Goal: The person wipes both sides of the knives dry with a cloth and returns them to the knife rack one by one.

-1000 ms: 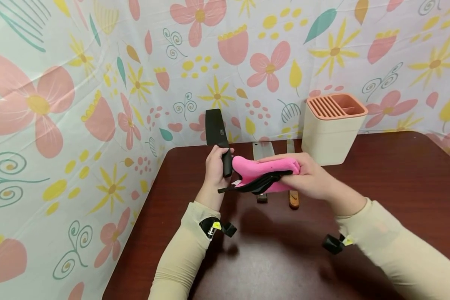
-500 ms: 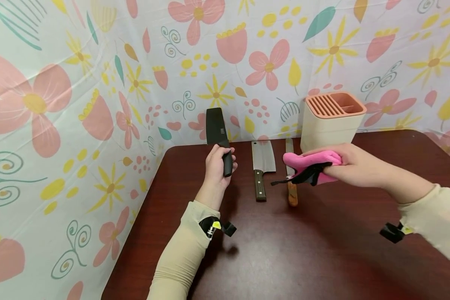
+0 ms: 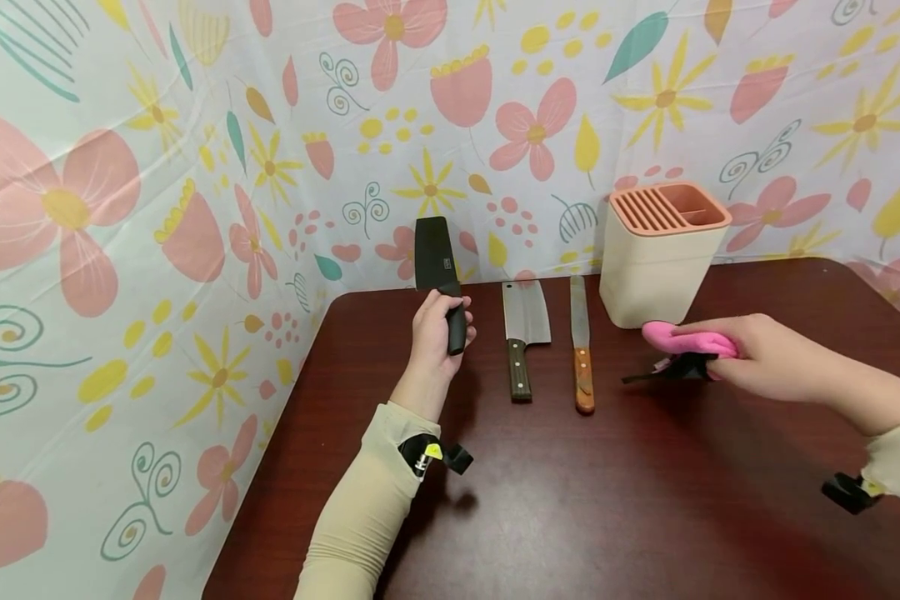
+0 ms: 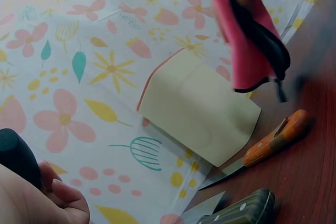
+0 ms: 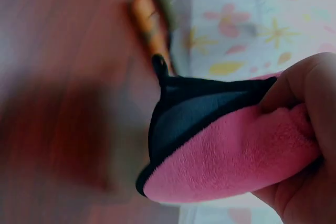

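Note:
My left hand [image 3: 431, 329] grips the black handle of a black-bladed cleaver [image 3: 435, 254], its blade pointing up and away in front of the wall. In the left wrist view only the dark handle end [image 4: 18, 156] shows beside the fingers. My right hand [image 3: 780, 358] holds a folded pink plush cloth [image 3: 690, 342] with black trim over the right part of the table. A small black loop [image 5: 160, 66] sticks out from the cloth's edge in the right wrist view. Part of the cloth is hidden within the fingers.
Between the hands, a steel cleaver [image 3: 527, 312] with a dark wooden handle lies beside a narrow knife [image 3: 581, 333] with an orange-brown handle. A cream knife block [image 3: 656, 275] with an orange slotted top stands behind them on the dark red table [image 3: 540, 500], against the flowered cloth wall.
My right hand has carried the pink cloth rightward and lower, away from the black cleaver, uncovering the two knives on the table. My left hand stays nearly where it was.

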Action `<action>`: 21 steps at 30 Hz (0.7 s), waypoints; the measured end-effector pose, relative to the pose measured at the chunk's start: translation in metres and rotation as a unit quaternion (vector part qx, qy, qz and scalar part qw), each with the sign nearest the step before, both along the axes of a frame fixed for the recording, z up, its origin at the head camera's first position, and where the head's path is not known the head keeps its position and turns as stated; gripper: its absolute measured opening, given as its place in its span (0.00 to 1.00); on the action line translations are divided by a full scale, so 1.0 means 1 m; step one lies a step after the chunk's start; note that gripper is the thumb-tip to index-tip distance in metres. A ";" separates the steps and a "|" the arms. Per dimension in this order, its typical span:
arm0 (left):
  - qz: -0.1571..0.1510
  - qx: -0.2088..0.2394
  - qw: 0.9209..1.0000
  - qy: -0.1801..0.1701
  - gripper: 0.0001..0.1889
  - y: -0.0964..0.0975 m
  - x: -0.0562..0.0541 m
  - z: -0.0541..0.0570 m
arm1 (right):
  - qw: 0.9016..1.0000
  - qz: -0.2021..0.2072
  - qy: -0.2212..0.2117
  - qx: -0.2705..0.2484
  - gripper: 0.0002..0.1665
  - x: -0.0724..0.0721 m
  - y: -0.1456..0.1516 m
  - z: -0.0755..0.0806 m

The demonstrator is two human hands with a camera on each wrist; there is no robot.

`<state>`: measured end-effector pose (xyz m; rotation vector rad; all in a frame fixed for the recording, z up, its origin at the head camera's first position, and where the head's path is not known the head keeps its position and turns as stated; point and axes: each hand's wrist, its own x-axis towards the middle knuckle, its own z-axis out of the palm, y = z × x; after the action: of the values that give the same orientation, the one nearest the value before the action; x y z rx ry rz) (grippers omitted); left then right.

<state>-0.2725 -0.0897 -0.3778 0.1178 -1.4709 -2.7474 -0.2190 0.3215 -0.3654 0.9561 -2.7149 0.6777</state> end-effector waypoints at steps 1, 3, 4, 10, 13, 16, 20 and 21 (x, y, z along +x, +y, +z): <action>-0.001 -0.001 1.000 0.001 0.13 0.000 0.000 0.000 | 1.000 -0.005 0.019 0.023 0.35 0.000 0.006 -0.004; -0.003 -0.005 1.000 0.003 0.11 -0.001 0.000 0.000 | 0.996 -0.025 0.045 0.071 0.34 0.000 0.017 -0.011; -0.004 -0.008 1.000 0.005 0.11 -0.001 0.000 0.000 | 0.994 -0.038 0.049 0.094 0.33 0.001 0.022 -0.014; -0.014 -0.025 1.000 0.011 0.12 0.000 0.001 0.000 | 0.978 -0.092 0.013 0.189 0.30 0.013 0.050 -0.035; -0.018 -0.037 0.999 0.017 0.16 0.000 0.002 -0.001 | 0.976 -0.087 -0.017 0.197 0.33 0.021 0.059 -0.046; -0.025 -0.054 0.998 0.022 0.21 0.000 0.004 -0.001 | 0.976 -0.074 -0.029 0.200 0.35 0.027 0.063 -0.055; -0.037 -0.075 0.996 0.029 0.26 0.000 0.006 0.000 | 0.975 -0.066 -0.018 0.210 0.37 0.031 0.062 -0.063; -0.042 -0.080 0.995 0.031 0.27 0.000 0.006 0.001 | 0.975 -0.067 -0.017 0.213 0.38 0.032 0.061 -0.064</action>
<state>-0.2660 -0.0897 -0.3771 -0.0334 -1.7087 -2.6539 -0.1866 0.3830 -0.4297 0.8313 -2.9848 0.0833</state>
